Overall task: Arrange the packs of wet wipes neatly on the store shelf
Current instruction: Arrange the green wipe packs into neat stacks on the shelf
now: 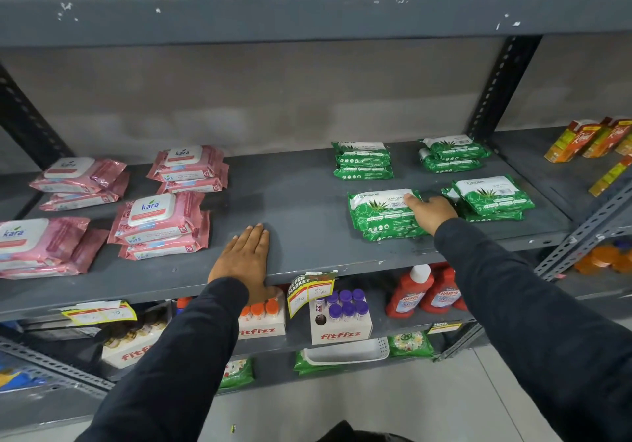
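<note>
On the grey shelf (301, 202), pink Kara wipe packs lie in small stacks at the left: a front stack (160, 222), a back stack (189, 168), a far-left back stack (80, 181) and a front-left stack (41, 246). Green Origami wipe packs sit in stacks at the right: front stack (381, 214), back stack (362, 161), back right stack (453, 152) and front right stack (494, 198). My right hand (429, 212) rests on the right end of the front green stack, fingers curled over it. My left hand (244, 257) lies flat, palm down, on bare shelf.
Below the shelf edge hang yellow price tags (309, 289). The lower shelf holds Fitfizz boxes (340, 318), red Harpic bottles (425, 294) and a white tray (345, 351). Orange-yellow cartons (581, 140) stand on the neighbouring shelf to the right. A slotted upright (499, 89) rises behind the green packs.
</note>
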Motion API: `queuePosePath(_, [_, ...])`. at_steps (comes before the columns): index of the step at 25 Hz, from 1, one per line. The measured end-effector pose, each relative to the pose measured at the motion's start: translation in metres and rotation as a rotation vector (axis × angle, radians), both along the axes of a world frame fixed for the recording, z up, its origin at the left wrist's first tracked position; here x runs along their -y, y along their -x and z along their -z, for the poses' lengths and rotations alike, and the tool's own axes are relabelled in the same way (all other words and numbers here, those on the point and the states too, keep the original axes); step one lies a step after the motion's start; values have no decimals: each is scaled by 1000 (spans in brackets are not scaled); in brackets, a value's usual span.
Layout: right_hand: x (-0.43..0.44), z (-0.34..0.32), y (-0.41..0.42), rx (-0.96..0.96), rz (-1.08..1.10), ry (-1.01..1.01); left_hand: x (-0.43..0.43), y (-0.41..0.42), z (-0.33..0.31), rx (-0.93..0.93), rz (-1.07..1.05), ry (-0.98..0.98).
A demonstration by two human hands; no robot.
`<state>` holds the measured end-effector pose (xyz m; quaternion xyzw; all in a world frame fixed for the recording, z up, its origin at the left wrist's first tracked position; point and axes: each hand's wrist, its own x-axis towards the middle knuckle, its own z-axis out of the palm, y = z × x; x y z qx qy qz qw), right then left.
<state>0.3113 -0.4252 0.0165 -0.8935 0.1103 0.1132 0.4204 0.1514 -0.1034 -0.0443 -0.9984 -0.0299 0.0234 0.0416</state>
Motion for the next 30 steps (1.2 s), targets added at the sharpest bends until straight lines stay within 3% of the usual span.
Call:
queuePosePath(3, [-6, -9, 7, 245, -61, 225, 0, 0, 0, 6, -4, 1])
queuePosePath(6, [-23, -20, 14, 603, -433, 561, 0, 0, 0, 4, -2, -7])
queuePosePath(8, [-35, -16, 19, 606, -635, 704, 0, 1, 0, 2, -6, -7])
queuePosePath(11, [-38, -2, 21, 513, -704, 824, 1, 1, -1, -4, -10, -7])
queuePosePath(24, [-40, 15, 27, 569, -626, 925, -1, -1, 2, 5, -18, 13])
queuePosePath(28, [-29, -3, 24, 514, -719, 782, -2, -1, 3, 11, -21, 34])
queuePosePath(30, [-9, -20, 9, 583, -606, 666, -3, -1, 3, 27, -18, 34])
